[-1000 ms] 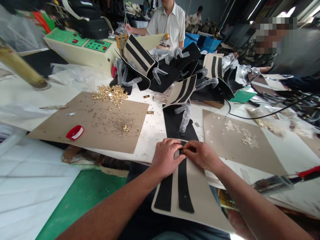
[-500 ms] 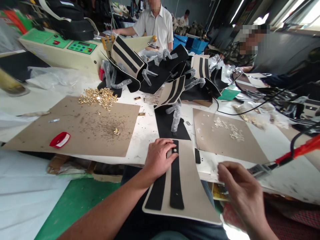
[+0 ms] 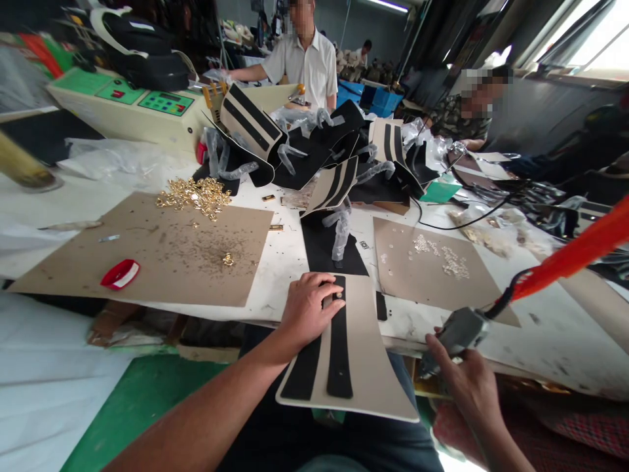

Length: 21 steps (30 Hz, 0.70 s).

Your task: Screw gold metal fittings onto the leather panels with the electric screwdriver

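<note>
Pressing flat on the near edge of the white table (image 3: 289, 255), the left hand (image 3: 307, 308) is lying palm down, fingers spread, on a beige panel with black stripes (image 3: 351, 357); its fingertips are sitting beside a small metal stud (image 3: 338, 295) at the far end of the middle stripe. The panel is overhanging the table edge toward the person's lap. At the near right, the right hand (image 3: 464, 380) is closing around a grey tool with an orange handle (image 3: 462, 330), which is slanting up to the right. Gold fittings (image 3: 194, 194) are lying heaped on a cardboard sheet (image 3: 147, 252) far to the left, near a red cap (image 3: 120, 273). More striped panels (image 3: 314, 144) are lying piled at the far side.
</note>
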Each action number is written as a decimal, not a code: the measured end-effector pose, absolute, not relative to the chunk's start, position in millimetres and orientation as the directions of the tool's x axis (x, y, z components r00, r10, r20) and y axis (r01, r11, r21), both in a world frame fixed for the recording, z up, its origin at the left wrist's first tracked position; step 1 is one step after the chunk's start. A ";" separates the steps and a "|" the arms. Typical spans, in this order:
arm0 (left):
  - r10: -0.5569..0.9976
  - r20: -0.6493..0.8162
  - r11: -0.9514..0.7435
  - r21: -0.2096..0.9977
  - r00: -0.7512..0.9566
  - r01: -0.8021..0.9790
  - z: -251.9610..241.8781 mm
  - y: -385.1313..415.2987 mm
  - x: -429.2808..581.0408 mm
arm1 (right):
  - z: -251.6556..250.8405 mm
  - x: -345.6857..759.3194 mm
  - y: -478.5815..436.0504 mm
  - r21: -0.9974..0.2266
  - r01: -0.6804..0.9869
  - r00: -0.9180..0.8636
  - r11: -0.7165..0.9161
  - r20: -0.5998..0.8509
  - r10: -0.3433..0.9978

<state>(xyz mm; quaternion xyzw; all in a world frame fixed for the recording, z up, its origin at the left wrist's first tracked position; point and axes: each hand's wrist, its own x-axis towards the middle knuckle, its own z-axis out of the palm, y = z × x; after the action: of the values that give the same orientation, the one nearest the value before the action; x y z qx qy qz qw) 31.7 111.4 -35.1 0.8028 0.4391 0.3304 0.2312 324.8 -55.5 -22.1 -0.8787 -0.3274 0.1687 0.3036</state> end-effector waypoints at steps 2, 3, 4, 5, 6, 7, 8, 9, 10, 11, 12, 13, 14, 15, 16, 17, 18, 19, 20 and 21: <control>0.858 0.328 -0.507 0.659 0.395 0.556 -36.3 110.9 31.5 | -19.6 317.6 -47.7 -0.712 0.459 0.708 -0.531 -0.068 0.703; 0.859 0.325 -0.506 0.658 0.397 0.558 -36.9 110.7 31.5 | -13.9 311.9 -41.9 -0.767 0.452 0.690 -0.456 -0.024 0.723; 0.859 0.321 -0.505 0.656 0.398 0.561 -37.4 110.7 31.6 | -5.3 304.1 -34.4 -0.832 0.429 0.669 -0.352 0.030 0.743; 0.860 0.316 -0.504 0.655 0.401 0.564 -37.7 110.7 31.7 | 5.5 294.2 -24.8 -0.899 0.378 0.642 -0.221 0.082 0.762; 0.860 0.312 -0.502 0.653 0.403 0.567 -37.9 110.8 31.8 | 17.5 282.3 -13.2 -0.951 0.298 0.607 -0.077 0.127 0.784; 0.862 0.306 -0.500 0.651 0.405 0.571 -37.9 111.0 32.0 | 29.5 268.7 0.2 -0.982 0.176 0.577 0.073 0.163 0.800; 0.863 0.301 -0.497 0.650 0.405 0.576 -37.8 111.2 32.1 | 40.3 254.2 14.8 -0.980 0.055 0.534 0.189 0.189 0.824; 0.865 0.297 -0.494 0.649 0.405 0.579 -37.6 111.5 32.2 | 48.8 239.6 29.9 -0.961 -0.034 0.492 0.273 0.222 0.842; 0.865 0.293 -0.492 0.649 0.407 0.580 -37.4 111.7 32.3 | 54.3 225.6 44.8 -0.942 -0.092 0.456 0.323 0.249 0.854; 0.865 0.288 -0.491 0.649 0.410 0.581 -37.1 112.0 32.2 | 56.5 213.1 58.8 -0.930 -0.128 0.422 0.344 0.263 0.868; 0.866 0.284 -0.490 0.649 0.412 0.582 -36.7 112.2 32.2 | 55.7 202.6 71.3 -0.928 -0.140 0.392 0.346 0.269 0.880; 0.866 0.279 -0.488 0.649 0.414 0.584 -36.2 112.3 32.1 | 52.3 194.3 81.9 -0.932 -0.133 0.364 0.336 0.270 0.891; 0.867 0.274 -0.486 0.649 0.416 0.586 -35.7 112.3 31.9 | 47.2 188.2 90.5 -0.940 -0.112 0.339 0.322 0.269 0.901; 0.868 0.266 -0.482 0.650 0.418 0.587 -35.0 112.3 31.8 | 41.2 184.2 97.1 -0.947 -0.084 0.319 0.311 0.270 0.909; 0.869 0.260 -0.479 0.652 0.421 0.588 -34.3 112.2 31.6 | 35.2 181.8 102.0 -0.951 -0.057 0.302 0.304 0.273 0.913; 0.870 0.253 -0.476 0.654 0.423 0.588 -33.7 112.1 31.5 | 29.8 180.6 105.4 -0.952 -0.043 0.289 0.303 0.278 0.916; 0.870 0.246 -0.474 0.656 0.427 0.587 -33.0 111.9 31.3 | 25.4 180.2 107.6 -0.951 -0.045 0.279 0.304 0.281 0.918; 0.870 0.240 -0.472 0.658 0.430 0.587 -32.5 111.7 31.2 | 22.1 180.0 109.0 -0.950 -0.061 0.270 0.307 0.280 0.921; 0.871 0.236 -0.469 0.660 0.431 0.587 -32.1 111.6 31.1 | 19.8 180.0 109.9 -0.948 -0.081 0.262 0.308 0.278 0.924; 0.872 0.231 -0.467 0.660 0.432 0.588 -31.8 111.5 31.0 | 18.2 179.8 110.4 -0.946 -0.097 0.253 0.309 0.277 0.927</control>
<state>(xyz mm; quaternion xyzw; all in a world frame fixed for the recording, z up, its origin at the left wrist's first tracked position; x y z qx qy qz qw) 31.0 111.5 -31.8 0.8083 0.4516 0.2829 0.2504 179.8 110.4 18.2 -0.4404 -0.4711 0.3894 0.6576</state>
